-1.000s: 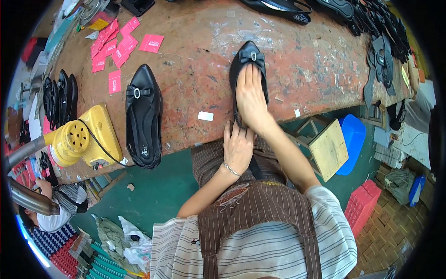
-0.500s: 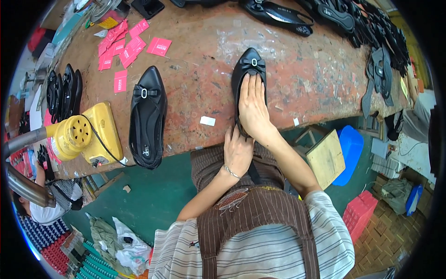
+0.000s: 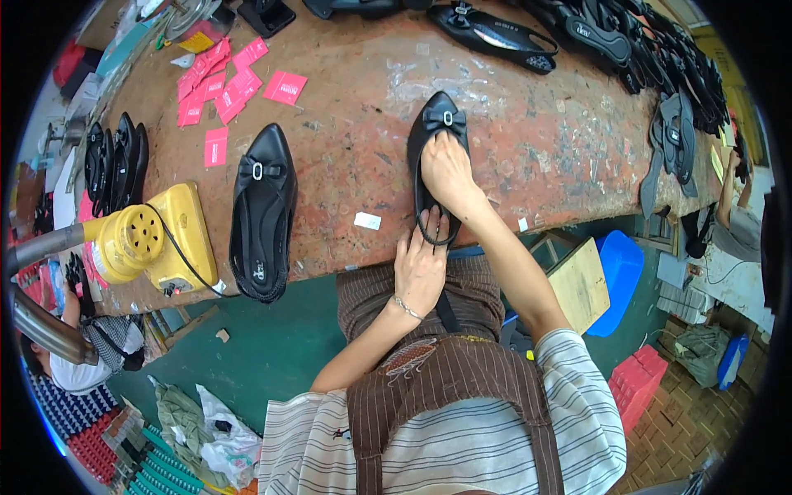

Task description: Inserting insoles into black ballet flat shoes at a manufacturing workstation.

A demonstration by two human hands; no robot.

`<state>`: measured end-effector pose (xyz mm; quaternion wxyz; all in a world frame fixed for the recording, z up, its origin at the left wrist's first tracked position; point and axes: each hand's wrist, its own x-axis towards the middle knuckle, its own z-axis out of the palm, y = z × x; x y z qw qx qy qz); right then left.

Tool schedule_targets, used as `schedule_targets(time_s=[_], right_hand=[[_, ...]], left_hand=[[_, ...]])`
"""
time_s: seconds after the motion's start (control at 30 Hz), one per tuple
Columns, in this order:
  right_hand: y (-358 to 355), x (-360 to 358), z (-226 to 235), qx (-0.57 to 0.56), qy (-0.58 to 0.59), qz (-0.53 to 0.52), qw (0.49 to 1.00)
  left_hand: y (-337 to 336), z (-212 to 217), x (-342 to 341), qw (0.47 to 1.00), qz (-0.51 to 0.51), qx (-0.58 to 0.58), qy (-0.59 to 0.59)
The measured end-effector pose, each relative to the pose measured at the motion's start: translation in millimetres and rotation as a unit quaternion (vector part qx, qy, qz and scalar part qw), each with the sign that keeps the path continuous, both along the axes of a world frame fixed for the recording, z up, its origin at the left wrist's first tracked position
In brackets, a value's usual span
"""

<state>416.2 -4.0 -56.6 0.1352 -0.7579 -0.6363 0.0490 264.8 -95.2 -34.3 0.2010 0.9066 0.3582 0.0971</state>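
A black flat shoe (image 3: 437,136) with a bow lay on the scarred brown worktop (image 3: 561,157), its long axis running near to far, toe pointing away and heel at the near edge. The right hand (image 3: 448,169) pressed flat inside it, fingers spread and grasping nothing, covering the insole. The left hand (image 3: 422,268), directly nearer, pinched the heel strap just off the worktop's edge. A second black shoe (image 3: 262,210) lay well apart to the left, beside a yellow machine (image 3: 153,239). The heel itself was hidden by both hands.
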Motion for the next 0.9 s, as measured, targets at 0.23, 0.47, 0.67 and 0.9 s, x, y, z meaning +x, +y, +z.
schedule_targets(time_s=[0.23,0.47,0.67,0.9], right_hand=[[11.2,104.5,76.4,-0.218,0.233,-0.017,0.948],[69.2,179.8,65.2,-0.02,-0.261,-0.09,0.961],[59.4,118.9,101.4,-0.076,0.034,0.131,0.988],[247.9,200.0,160.5,0.3,-0.278,0.105,0.906]], left_hand=[[43.5,60.2,-30.8,0.947,0.146,-0.223,-0.181],[94.2,62.3,18.2,0.972,0.135,-0.191,0.02],[111.1,116.3,-76.9,0.957,0.243,-0.022,-0.155],[129.6,138.9,-159.1,0.954,0.286,0.09,0.003]])
